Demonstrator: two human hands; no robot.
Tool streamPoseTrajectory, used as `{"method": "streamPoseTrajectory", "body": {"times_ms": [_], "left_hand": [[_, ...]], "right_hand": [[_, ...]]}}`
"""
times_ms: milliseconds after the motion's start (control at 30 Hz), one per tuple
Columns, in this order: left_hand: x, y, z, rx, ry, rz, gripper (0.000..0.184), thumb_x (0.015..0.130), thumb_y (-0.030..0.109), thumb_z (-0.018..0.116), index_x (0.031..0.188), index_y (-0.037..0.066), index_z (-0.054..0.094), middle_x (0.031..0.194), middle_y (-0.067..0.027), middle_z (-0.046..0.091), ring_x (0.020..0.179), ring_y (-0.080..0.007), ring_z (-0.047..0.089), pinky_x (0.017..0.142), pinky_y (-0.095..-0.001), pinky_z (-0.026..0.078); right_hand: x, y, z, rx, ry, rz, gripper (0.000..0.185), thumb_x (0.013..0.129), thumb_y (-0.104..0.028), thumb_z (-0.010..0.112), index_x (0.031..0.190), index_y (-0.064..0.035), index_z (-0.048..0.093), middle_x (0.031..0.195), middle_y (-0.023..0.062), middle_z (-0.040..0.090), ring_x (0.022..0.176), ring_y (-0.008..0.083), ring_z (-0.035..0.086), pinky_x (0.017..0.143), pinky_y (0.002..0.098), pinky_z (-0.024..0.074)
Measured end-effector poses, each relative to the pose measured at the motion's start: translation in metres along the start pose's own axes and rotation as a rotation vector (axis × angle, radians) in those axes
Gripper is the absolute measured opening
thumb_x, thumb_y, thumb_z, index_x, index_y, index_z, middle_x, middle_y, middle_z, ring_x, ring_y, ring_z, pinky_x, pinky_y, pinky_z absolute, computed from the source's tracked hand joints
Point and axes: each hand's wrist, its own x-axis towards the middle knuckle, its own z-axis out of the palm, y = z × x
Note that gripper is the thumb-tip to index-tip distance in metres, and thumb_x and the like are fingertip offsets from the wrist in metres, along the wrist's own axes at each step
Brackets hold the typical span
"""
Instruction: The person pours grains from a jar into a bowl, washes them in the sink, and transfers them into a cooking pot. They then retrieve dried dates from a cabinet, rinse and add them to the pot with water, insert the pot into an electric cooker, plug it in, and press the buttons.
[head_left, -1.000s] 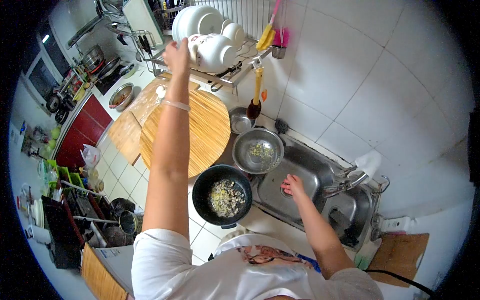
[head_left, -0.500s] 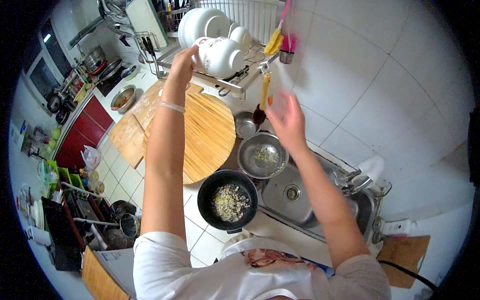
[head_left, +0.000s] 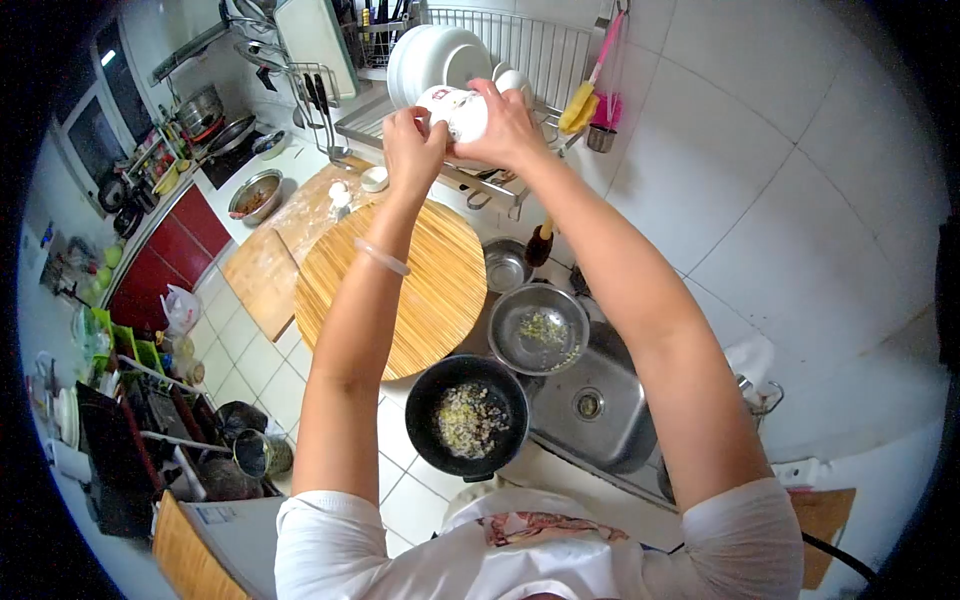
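At the dish rack, both my hands are on a white patterned bowl point(head_left: 458, 113). My left hand point(head_left: 413, 148) pinches its left edge, and my right hand point(head_left: 508, 125) wraps round its right side, hiding part of it. Large white bowls point(head_left: 440, 62) lean in the rack point(head_left: 375, 118) just behind. Below my forearms lies a round wooden board point(head_left: 400, 290). A black pan point(head_left: 466, 420) with a chopped pale and yellow mix stands nearest my body. Beside it, a metal bowl point(head_left: 520, 345) holds yellowish bits.
The steel sink point(head_left: 625, 430) is under my right forearm. A smaller metal bowl point(head_left: 507, 265) and a brown-headed brush point(head_left: 539, 245) are near the wall. To the left are a floured board point(head_left: 258, 270) and a steel bowl of food point(head_left: 257, 196). A yellow brush point(head_left: 578, 108) hangs on the wall.
My right hand has moved up and left from near the hanging brush onto the patterned bowl. My left hand has kept its hold, and the view has shifted slightly.
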Motion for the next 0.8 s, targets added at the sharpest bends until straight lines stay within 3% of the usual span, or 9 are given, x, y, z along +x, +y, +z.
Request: {"method": "streamPoseTrajectory", "body": {"times_ms": [133, 233, 300, 367, 400, 467, 667, 733, 800], "left_hand": [[0.000, 0.007, 0.000, 0.002, -0.039, -0.062, 0.033, 0.075, 0.024, 0.066, 0.096, -0.001, 0.060, 0.084, -0.0159, 0.055, 0.077, -0.0250, 0.057, 0.070, -0.0335, 0.047], [-0.005, 0.011, 0.003, -0.028, 0.016, -0.094, 0.033, 0.076, 0.026, 0.065, 0.097, 0.000, 0.059, 0.087, -0.0167, 0.056, 0.082, -0.0280, 0.056, 0.074, -0.0349, 0.046], [-0.010, 0.025, -0.002, -0.025, 0.079, -0.096, 0.034, 0.076, 0.027, 0.064, 0.098, 0.001, 0.059, 0.088, -0.0175, 0.057, 0.086, -0.0305, 0.056, 0.078, -0.0361, 0.044], [-0.013, 0.041, -0.011, -0.146, -0.157, -0.149, 0.032, 0.076, 0.023, 0.062, 0.096, -0.001, 0.060, 0.084, -0.0199, 0.062, 0.081, -0.0324, 0.061, 0.075, -0.0379, 0.046], [-0.012, 0.040, -0.010, -0.147, -0.156, -0.149, 0.032, 0.076, 0.023, 0.062, 0.096, -0.001, 0.060, 0.084, -0.0199, 0.062, 0.081, -0.0324, 0.061, 0.075, -0.0379, 0.046], [-0.006, 0.043, -0.009, -0.118, -0.160, -0.087, 0.035, 0.075, 0.020, 0.065, 0.100, -0.003, 0.060, 0.081, -0.0172, 0.065, 0.074, -0.0241, 0.065, 0.070, -0.0316, 0.049], [0.032, 0.082, 0.012, -0.043, -0.230, 0.052, 0.040, 0.071, 0.018, 0.065, 0.105, -0.001, 0.059, 0.090, -0.0205, 0.064, 0.082, -0.0308, 0.064, 0.074, -0.0367, 0.049], [0.054, 0.085, 0.029, -0.001, -0.337, 0.132, 0.037, 0.067, 0.019, 0.066, 0.099, -0.001, 0.063, 0.087, -0.0205, 0.065, 0.079, -0.0321, 0.064, 0.073, -0.0374, 0.049], [0.074, 0.088, 0.049, 0.095, -0.444, 0.091, 0.034, 0.066, 0.020, 0.065, 0.094, 0.000, 0.065, 0.084, -0.0203, 0.065, 0.077, -0.0318, 0.064, 0.072, -0.0373, 0.050]], "right_hand": [[0.008, 0.015, -0.008, -0.097, -0.080, -0.050, 0.104, 0.044, -0.049, 0.080, 0.132, -0.0201, 0.035, 0.121, 0.0206, 0.045, 0.112, 0.0381, 0.046, 0.094, 0.0427, 0.0401], [0.014, 0.042, -0.009, 0.165, -0.094, -0.053, 0.114, 0.045, -0.047, 0.082, 0.137, -0.0102, 0.026, 0.129, 0.0237, 0.042, 0.118, 0.0323, 0.044, 0.100, 0.0399, 0.0350], [0.009, 0.047, -0.003, 0.271, -0.116, -0.038, 0.115, 0.045, -0.045, 0.083, 0.138, -0.0101, 0.024, 0.129, 0.0234, 0.042, 0.118, 0.0313, 0.044, 0.100, 0.0394, 0.0347], [0.007, 0.045, 0.000, 0.438, -0.123, -0.061, 0.118, 0.047, -0.039, 0.086, 0.137, -0.0043, 0.019, 0.127, 0.0229, 0.043, 0.118, 0.0328, 0.044, 0.099, 0.0381, 0.0352], [0.007, 0.045, -0.002, 0.437, -0.123, -0.062, 0.118, 0.047, -0.039, 0.086, 0.137, -0.0043, 0.019, 0.127, 0.0229, 0.043, 0.118, 0.0328, 0.044, 0.099, 0.0381, 0.0352], [0.006, 0.046, -0.007, 0.410, -0.117, 0.037, 0.112, 0.048, -0.039, 0.085, 0.136, -0.0054, 0.024, 0.128, 0.0225, 0.043, 0.116, 0.0312, 0.045, 0.098, 0.0376, 0.0370], [0.025, 0.052, -0.055, 0.412, -0.183, 0.089, 0.091, 0.053, -0.036, 0.082, 0.130, -0.0114, 0.040, 0.116, 0.0180, 0.054, 0.104, 0.0256, 0.054, 0.088, 0.0359, 0.0444], [0.039, 0.058, -0.066, 0.249, -0.136, 0.032, 0.084, 0.054, -0.035, 0.081, 0.126, -0.0091, 0.044, 0.111, 0.0158, 0.058, 0.099, 0.0253, 0.057, 0.083, 0.0336, 0.0472], [0.049, 0.061, -0.073, 0.158, -0.130, 0.138, 0.083, 0.054, -0.034, 0.081, 0.125, -0.0091, 0.045, 0.113, 0.0178, 0.057, 0.102, 0.0271, 0.057, 0.086, 0.0346, 0.0458]]}}
